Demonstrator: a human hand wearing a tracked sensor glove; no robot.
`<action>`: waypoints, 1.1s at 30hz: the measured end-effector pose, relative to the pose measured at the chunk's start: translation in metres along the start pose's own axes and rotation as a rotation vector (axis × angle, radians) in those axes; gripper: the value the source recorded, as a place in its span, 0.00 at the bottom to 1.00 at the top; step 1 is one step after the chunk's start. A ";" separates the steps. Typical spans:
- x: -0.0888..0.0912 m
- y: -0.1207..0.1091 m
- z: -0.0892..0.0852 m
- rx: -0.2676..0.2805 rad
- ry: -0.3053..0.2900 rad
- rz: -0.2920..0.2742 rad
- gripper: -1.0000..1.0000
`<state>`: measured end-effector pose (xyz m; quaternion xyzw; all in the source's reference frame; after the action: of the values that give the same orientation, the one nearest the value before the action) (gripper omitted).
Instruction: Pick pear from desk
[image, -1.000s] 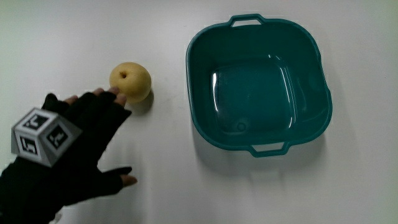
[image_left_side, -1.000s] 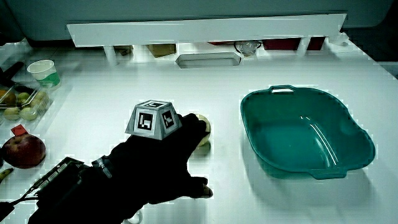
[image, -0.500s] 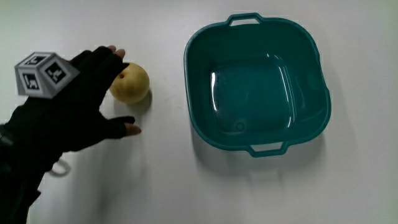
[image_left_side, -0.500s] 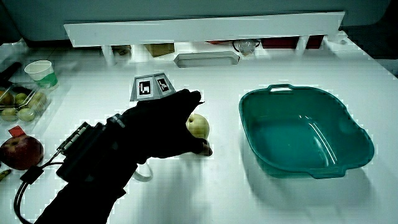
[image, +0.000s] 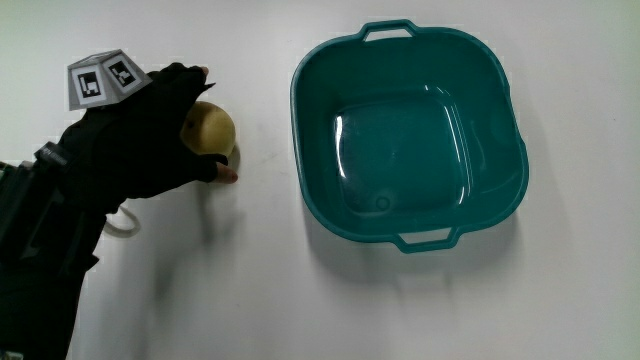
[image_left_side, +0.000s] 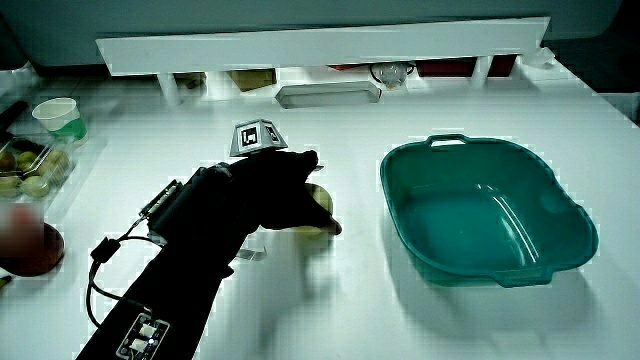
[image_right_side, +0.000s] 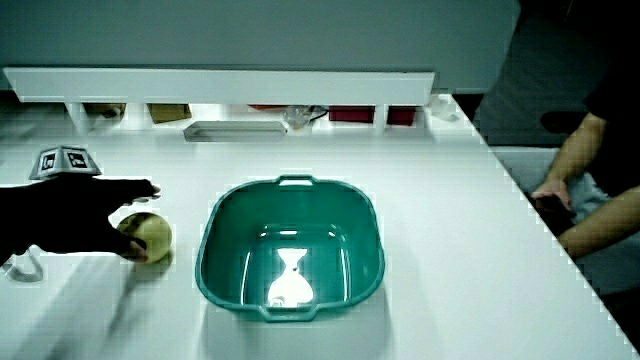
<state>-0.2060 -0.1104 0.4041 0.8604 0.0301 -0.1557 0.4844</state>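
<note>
The pear (image: 208, 125) is sitting on the white worktop (image: 250, 290), beside the teal basin (image: 408, 130) and apart from it, and it is showing yellow in both side views (image_left_side: 320, 199) (image_right_side: 148, 233). The hand (image: 150, 140) in the black glove is lying over the pear, with its fingers (image: 190, 80) curling round the fruit and the thumb pressing against the side nearer the person, so the fingers are closing on the pear while it is resting on the worktop. The patterned cube (image: 100, 78) is riding on the back of the hand. The basin is standing upright with nothing in it. In a side view a paper cup (image_left_side: 58, 115) is standing near the worktop's edge, well apart from the pear, and a long tray (image_left_side: 328, 95) is lying near the low partition (image_left_side: 320, 48).
</note>
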 end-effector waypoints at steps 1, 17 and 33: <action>-0.001 0.003 -0.001 -0.009 -0.003 0.006 0.50; -0.011 0.022 -0.011 -0.022 -0.029 0.036 0.50; -0.010 0.019 -0.011 0.147 -0.035 0.014 0.88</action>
<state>-0.2088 -0.1099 0.4276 0.8909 0.0043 -0.1691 0.4216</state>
